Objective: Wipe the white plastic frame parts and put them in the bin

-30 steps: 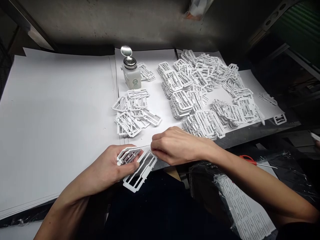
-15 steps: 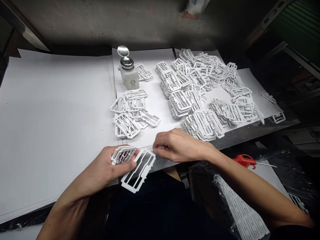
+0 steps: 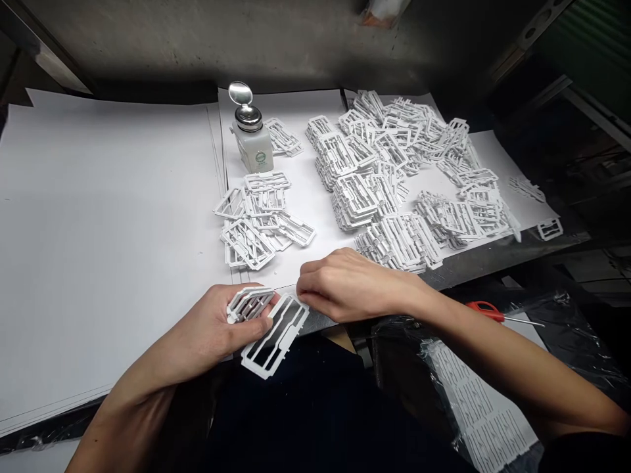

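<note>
My left hand [image 3: 221, 322] grips a small stack of white plastic frames [image 3: 249, 303] and pinches one more white frame [image 3: 276, 338] under the thumb, which slants toward me. At the upper end of that frame is my right hand [image 3: 335, 286], its fingers curled together; whether something small is between its fingertips is hidden. Just beyond the hands lies a loose pile of white frames [image 3: 249, 243] on white paper. Larger stacks of the same frames [image 3: 355, 197] stand beyond my right hand.
A pump bottle [image 3: 254, 144] with a raised metal lid stands behind the loose pile. White paper sheets [image 3: 108, 230] cover the left side. At lower right are a red-handled tool [image 3: 486, 310] and a patterned white sheet [image 3: 478, 407] among dark plastic.
My right hand has shifted slightly left, nearer the upper end of the held frame. The stack in my left hand has moved slightly right. The view has shifted a little.
</note>
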A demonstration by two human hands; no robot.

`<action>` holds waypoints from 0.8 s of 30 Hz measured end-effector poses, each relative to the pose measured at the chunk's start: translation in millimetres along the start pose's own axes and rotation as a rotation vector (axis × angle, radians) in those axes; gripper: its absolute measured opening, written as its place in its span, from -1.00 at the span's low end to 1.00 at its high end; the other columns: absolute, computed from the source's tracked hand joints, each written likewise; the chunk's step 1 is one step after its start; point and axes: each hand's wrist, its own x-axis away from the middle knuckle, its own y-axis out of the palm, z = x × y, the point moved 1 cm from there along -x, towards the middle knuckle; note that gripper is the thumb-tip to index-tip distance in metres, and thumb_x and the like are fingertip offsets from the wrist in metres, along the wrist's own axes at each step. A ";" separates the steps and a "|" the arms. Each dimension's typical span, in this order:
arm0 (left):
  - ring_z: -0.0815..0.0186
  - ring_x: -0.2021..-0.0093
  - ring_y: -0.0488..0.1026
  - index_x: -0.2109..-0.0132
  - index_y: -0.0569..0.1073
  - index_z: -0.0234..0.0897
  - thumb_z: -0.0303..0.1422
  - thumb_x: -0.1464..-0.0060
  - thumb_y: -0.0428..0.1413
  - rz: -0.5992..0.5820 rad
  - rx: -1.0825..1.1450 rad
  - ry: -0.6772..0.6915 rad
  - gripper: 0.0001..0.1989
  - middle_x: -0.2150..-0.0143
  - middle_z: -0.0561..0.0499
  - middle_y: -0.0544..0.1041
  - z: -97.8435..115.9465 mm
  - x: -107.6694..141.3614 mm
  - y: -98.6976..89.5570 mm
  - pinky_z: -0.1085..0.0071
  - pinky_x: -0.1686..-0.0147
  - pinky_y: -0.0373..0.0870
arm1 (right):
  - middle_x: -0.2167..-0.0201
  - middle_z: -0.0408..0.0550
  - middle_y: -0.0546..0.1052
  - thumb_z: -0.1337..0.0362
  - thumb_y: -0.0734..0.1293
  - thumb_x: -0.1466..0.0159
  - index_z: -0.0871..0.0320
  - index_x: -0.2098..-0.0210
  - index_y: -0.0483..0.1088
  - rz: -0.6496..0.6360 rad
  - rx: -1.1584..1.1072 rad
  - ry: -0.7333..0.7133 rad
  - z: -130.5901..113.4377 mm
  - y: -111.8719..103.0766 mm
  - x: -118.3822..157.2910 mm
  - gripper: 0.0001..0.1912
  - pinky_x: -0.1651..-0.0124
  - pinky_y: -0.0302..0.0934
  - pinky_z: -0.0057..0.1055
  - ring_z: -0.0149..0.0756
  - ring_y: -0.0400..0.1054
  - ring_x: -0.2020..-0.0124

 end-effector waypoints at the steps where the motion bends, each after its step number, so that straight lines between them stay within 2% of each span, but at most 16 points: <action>1: 0.39 0.50 0.12 0.42 0.38 -0.26 -0.26 0.06 0.14 -0.002 -0.004 -0.003 -0.84 0.50 0.07 0.22 0.9 0.0 0.4 0.52 0.55 0.11 | 0.49 -0.08 0.42 0.35 0.22 -0.29 0.27 0.48 0.37 0.000 0.034 -0.001 -1.3 0.1 -0.9 -0.78 0.48 -0.14 -0.45 -0.39 0.21 0.54; 8: 0.39 0.51 0.12 0.43 0.37 -0.27 -0.22 0.07 0.14 0.011 -0.001 -0.027 -0.80 0.51 0.07 0.23 1.2 0.4 -1.1 0.51 0.55 0.11 | 0.48 -0.08 0.40 0.33 0.23 -0.25 0.26 0.49 0.36 0.009 0.148 0.016 -9.6 5.8 -6.2 -0.80 0.54 -0.28 -0.42 -0.41 0.17 0.60; 19: 0.42 0.53 0.09 0.47 0.31 -0.28 -0.19 0.07 0.14 0.038 0.029 -0.031 -0.74 0.53 0.10 0.18 -0.1 -4.0 -2.9 0.51 0.56 0.07 | 0.49 -0.14 0.36 0.35 0.24 -0.24 0.25 0.50 0.31 0.103 0.000 0.078 0.4 13.8 -0.4 -0.81 0.51 -0.19 -0.47 -0.46 0.10 0.59; 24: 0.43 0.49 0.09 0.40 0.30 -0.26 -0.19 0.01 0.12 0.019 0.043 -0.038 -0.77 0.49 0.12 0.17 -1.8 -1.1 -6.1 0.53 0.52 0.07 | 0.48 -0.14 0.37 0.39 0.26 -0.23 0.27 0.46 0.36 0.117 -0.081 0.122 5.9 15.2 6.5 -0.86 0.49 -0.15 -0.49 -0.47 0.13 0.57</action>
